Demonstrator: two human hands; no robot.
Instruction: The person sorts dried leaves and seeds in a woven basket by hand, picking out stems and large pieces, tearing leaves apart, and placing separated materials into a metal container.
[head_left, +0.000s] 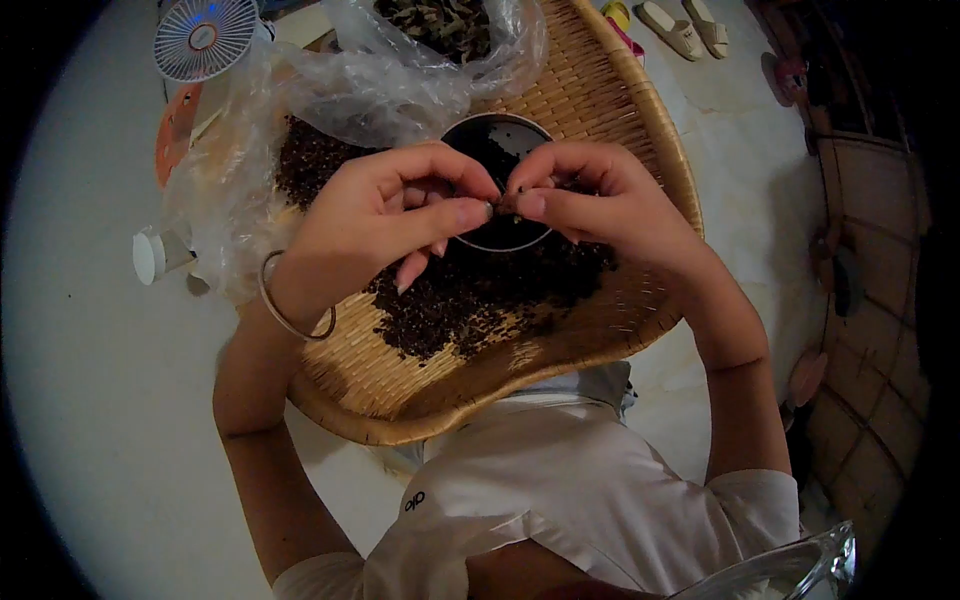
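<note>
My left hand (400,205) and my right hand (605,195) meet over a round dark bowl (513,135) with a pale rim. Between both thumbs and forefingers I pinch a small brown dried piece (507,205); its exact kind is too small to tell. The left hand's other fingers curl loosely below. The bowl stands in a large woven bamboo tray (350,370), partly hidden by my hands. Dark crumbly bits (450,305) lie spread on the tray in front of the bowl, with another heap (315,160) behind my left wrist.
A clear plastic bag (370,90) holding dried brown pieces (440,28) rests on the tray's far side. To the left are a small white fan (203,38) and a white-lidded container (150,257). Slippers (672,30) lie on the floor beyond the tray.
</note>
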